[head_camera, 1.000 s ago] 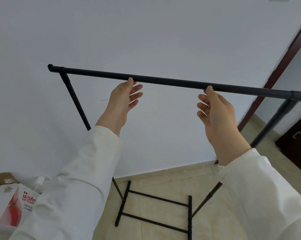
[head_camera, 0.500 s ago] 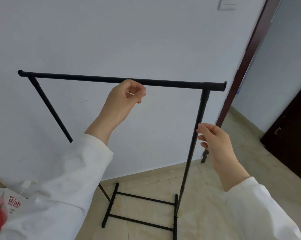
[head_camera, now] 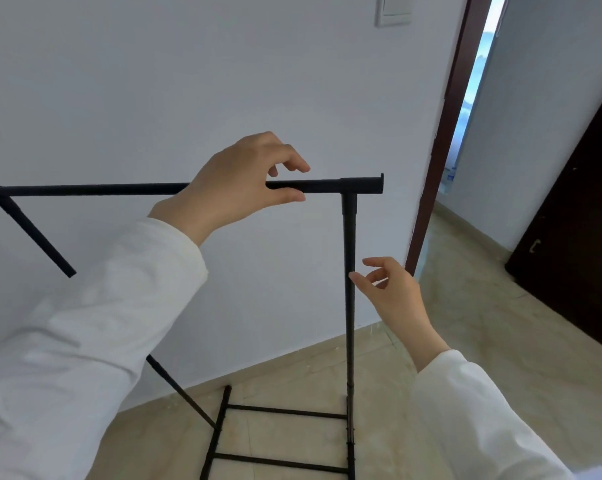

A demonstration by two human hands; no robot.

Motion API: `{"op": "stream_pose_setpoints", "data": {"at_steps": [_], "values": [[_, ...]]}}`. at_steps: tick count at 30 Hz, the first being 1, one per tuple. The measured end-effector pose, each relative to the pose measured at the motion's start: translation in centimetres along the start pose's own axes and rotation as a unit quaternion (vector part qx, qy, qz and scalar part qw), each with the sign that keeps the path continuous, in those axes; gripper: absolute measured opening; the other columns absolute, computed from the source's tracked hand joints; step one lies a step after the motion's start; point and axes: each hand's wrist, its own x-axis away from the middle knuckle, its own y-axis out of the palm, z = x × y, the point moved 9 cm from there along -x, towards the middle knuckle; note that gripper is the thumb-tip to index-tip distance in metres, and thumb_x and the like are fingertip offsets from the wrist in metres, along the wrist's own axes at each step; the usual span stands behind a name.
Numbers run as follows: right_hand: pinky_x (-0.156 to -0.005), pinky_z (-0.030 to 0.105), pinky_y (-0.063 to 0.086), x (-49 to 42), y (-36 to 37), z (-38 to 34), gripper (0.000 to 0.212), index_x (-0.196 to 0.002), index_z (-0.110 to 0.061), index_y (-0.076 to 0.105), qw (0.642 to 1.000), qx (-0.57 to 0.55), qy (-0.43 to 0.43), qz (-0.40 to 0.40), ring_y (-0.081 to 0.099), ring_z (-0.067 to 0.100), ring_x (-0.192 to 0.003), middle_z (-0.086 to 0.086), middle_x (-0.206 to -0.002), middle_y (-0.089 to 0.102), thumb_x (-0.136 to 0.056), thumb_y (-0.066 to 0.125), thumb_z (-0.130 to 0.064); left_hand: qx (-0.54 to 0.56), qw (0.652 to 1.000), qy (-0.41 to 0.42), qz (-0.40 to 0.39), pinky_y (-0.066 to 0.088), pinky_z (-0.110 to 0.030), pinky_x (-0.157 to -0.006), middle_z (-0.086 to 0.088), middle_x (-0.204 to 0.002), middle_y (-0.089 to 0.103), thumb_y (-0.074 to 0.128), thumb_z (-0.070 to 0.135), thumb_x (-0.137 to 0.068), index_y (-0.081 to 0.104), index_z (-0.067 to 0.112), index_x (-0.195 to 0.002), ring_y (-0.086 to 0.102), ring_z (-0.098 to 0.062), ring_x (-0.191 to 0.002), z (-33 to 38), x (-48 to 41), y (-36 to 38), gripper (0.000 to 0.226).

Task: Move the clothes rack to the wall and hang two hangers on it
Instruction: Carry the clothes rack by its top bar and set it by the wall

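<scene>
The clothes rack [head_camera: 84, 189] is black and thin, and it stands on the tan floor [head_camera: 465, 323] right by the white wall [head_camera: 188, 81]. Its top bar [head_camera: 327, 186] runs side to side, about even with the wall. Its right pole [head_camera: 350, 306] goes straight down to the feet [head_camera: 285, 412] at the bottom. The feet look like they sit flat on the floor, near the bottom of the wall. So I think the first job, getting the rack to the wall, is done or almost done. The left hand [head_camera: 233, 188] is on the top bar, close to its right end. The thumb is under the bar and the fingers [head_camera: 292, 161] curl over it, but they look loose, not squeezed tight. The right hand [head_camera: 393, 292] is open and holds nothing. One fingertip is at the right pole, and I cannot tell if it really touches. There are no hangers on the bar, and I cannot see any hangers anywhere. So the second job is not started, and both hangers are left to do. I think the person has to let go of the rack and go find them. On the right there is a dark door frame [head_camera: 441, 133] and a dark door [head_camera: 576, 237]. A light switch [head_camera: 394, 8] is high up on the wall.
</scene>
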Motion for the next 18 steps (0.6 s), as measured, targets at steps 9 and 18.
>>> {"op": "stream_pose_setpoints", "data": {"at_steps": [9,18], "values": [[-0.055,0.018,0.040,-2.0,1.5,0.1,0.025,-0.101,-0.024,0.058,0.999,0.044,-0.018,-0.016,0.049,0.005,-0.063,-0.016,-0.071,0.054,-0.080,0.064,-0.036,-0.014,0.998,0.016,-0.052,0.043,-0.033,-0.080,0.014,-0.098,0.053,0.063,0.046,-0.076,0.064,0.037,-0.092,0.051,-0.008,-0.089,-1.9,-2.4,1.8,0.019],[-0.056,0.022,0.042,-3.6,2.3,-1.0,0.014,-0.083,-0.027,0.052,0.994,0.082,-0.070,-0.014,0.050,0.005,-0.062,-0.013,-0.067,0.054,-0.080,0.065,-0.030,-0.022,0.997,0.060,-0.043,0.035,-0.030,-0.074,0.017,-0.094,0.053,0.060,0.045,-0.077,0.065,0.031,-0.088,0.045,-0.004,-0.091,-2.9,-3.7,1.9,0.018]]}}
